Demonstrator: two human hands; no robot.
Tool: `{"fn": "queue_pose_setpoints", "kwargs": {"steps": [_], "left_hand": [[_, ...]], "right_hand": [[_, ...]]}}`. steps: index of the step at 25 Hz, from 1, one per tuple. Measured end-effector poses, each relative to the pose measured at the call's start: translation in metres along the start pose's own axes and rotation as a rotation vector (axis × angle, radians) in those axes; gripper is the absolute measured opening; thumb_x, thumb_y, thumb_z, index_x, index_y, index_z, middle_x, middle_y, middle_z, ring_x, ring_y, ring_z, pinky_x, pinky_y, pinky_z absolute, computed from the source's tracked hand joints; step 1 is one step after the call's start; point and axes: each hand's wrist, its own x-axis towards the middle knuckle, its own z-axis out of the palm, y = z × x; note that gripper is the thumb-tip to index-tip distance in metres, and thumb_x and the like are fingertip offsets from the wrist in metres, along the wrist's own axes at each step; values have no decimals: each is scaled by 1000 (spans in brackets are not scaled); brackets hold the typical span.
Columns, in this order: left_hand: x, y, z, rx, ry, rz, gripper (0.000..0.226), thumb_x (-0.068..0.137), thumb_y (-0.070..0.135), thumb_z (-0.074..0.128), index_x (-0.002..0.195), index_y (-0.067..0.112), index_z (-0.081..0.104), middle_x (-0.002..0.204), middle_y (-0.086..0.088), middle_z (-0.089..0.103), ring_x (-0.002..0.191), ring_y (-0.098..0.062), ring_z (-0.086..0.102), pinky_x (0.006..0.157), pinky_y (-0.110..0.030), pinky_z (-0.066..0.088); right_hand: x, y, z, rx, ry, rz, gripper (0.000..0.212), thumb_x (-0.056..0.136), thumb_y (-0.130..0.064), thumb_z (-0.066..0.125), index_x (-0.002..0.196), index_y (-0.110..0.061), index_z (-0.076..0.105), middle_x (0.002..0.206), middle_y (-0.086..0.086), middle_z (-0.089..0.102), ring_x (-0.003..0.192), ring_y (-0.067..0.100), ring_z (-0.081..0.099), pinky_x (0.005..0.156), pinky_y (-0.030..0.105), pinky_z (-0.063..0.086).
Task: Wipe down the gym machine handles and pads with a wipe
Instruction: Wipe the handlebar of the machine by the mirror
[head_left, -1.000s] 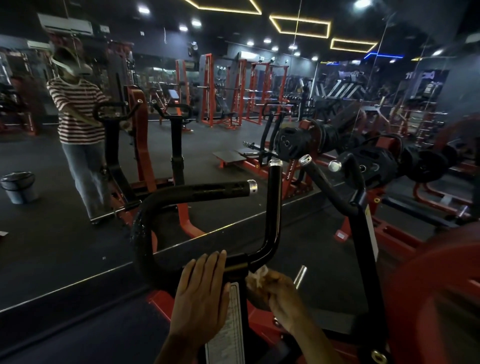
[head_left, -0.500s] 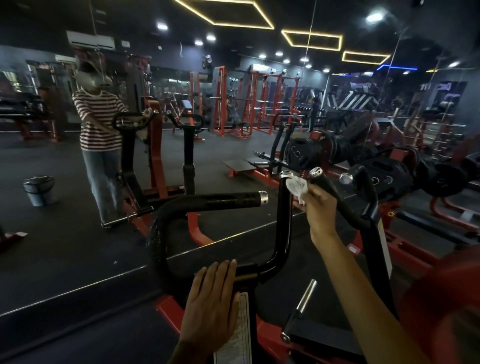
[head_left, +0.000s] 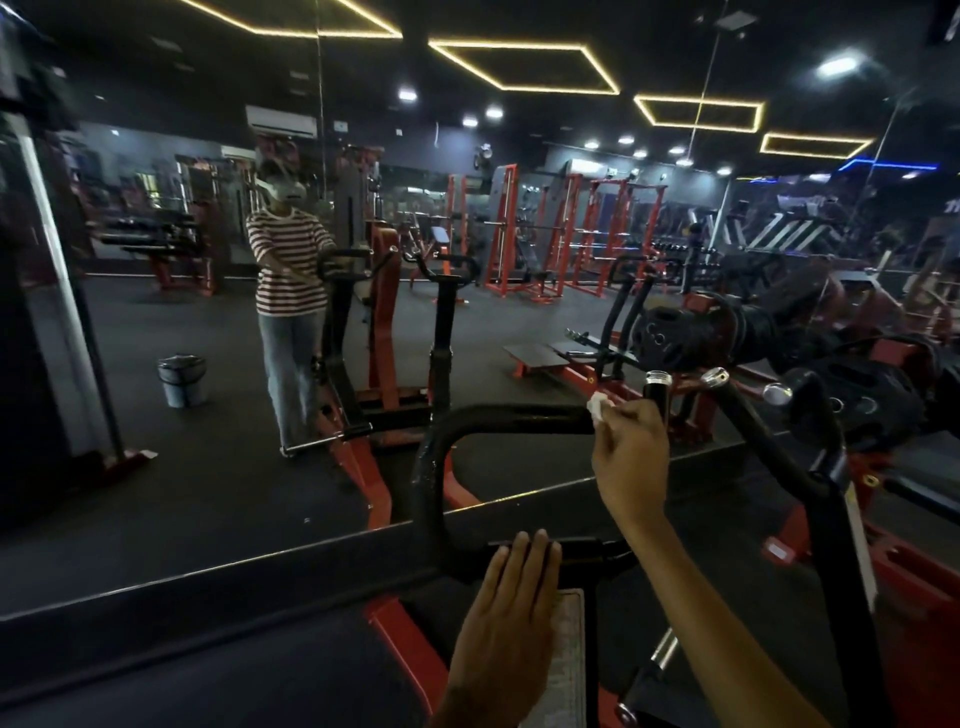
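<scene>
I see a wall mirror (head_left: 218, 364) straight behind the black looped handle (head_left: 514, 418), reflecting a person in a striped shirt (head_left: 288, 270) and a small bin (head_left: 182, 380) on the dark floor. To the right of the handle stand an upright chrome-capped grip (head_left: 657, 395), a slanted black bar (head_left: 748, 421) and stacked weight plates (head_left: 685, 338); the upright grip sits just behind my right hand. Half a second ago my right hand held the wipe up at the upright grip's cap; now it has come down to the near end of the handle's horizontal bar. My right hand (head_left: 631, 457) pinches the white wipe (head_left: 597, 406) with curled fingers against that bar end. My left hand (head_left: 511, 623) rests flat, fingers straight, on the post below the handle, beside a printed label (head_left: 567, 670).
</scene>
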Motion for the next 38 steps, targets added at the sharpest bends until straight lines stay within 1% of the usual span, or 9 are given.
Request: {"fn": "queue_pose_setpoints", "kwargs": {"steps": [4,11,16,21,24,28,31,35,38], "left_hand": [[-5,-3,-5,-8,-55,14,61,86,38,38,138,6,38,149,-15,36,134,-26,40,114,-40,8],[4,-46,-25,-6,80,-171,109,76,81,37,146,-1,23,156,-21,14,145,-30,10,116,-41,5],[-2,-84,-37,-24,30,-231,133,61,94,37,147,-4,12,157,-21,3,146,-32,6,117,-42,5],[-3,-92,-38,-45,26,-181,124,69,88,40,149,-2,8,158,-17,-1,147,-30,4,118,-37,0],[5,-99,-46,-52,98,-174,104,83,75,38,150,1,7,159,-14,-1,147,-26,2,119,-34,-3],[33,-110,-53,-29,160,-151,86,93,62,32,150,5,5,159,-11,-2,147,-22,0,119,-31,-5],[45,-109,-49,-64,164,-155,84,94,58,33,150,6,-1,159,-9,-8,147,-21,-4,119,-31,-2],[44,-109,-45,-77,174,-154,76,96,47,31,150,6,-3,159,-10,-7,147,-21,-4,119,-33,1],[42,-110,-46,-79,172,-149,74,95,31,38,150,6,-4,159,-9,-8,147,-21,-4,119,-35,2]], "right_hand": [[-10,-27,16,-17,-7,64,31,83,3,62,113,-2,64,104,10,53,98,23,51,82,23,45],[-30,-79,49,-34,-127,-240,17,97,-16,46,107,-10,59,108,-4,47,89,-17,42,76,-3,34],[-25,-84,59,28,-208,-576,43,79,-15,73,118,-3,58,115,9,57,109,13,42,87,18,50],[-10,-57,45,-149,-159,-729,48,72,-8,63,120,-1,60,115,11,63,104,19,43,87,27,51],[-2,-16,27,-180,-220,-566,62,65,3,74,125,-2,57,118,12,62,101,24,54,79,30,56],[11,30,-6,-69,-230,-189,37,93,-14,43,128,-12,55,120,8,57,106,12,47,90,35,50],[19,11,-8,-16,-167,-127,34,88,0,52,119,-5,61,115,12,61,107,21,50,94,33,48],[29,-65,23,74,-304,-305,36,88,6,51,118,-10,62,117,7,62,114,20,52,95,18,33],[28,-102,40,-84,-513,-529,30,92,-5,48,119,-11,61,119,6,60,119,20,43,97,24,30]]}}
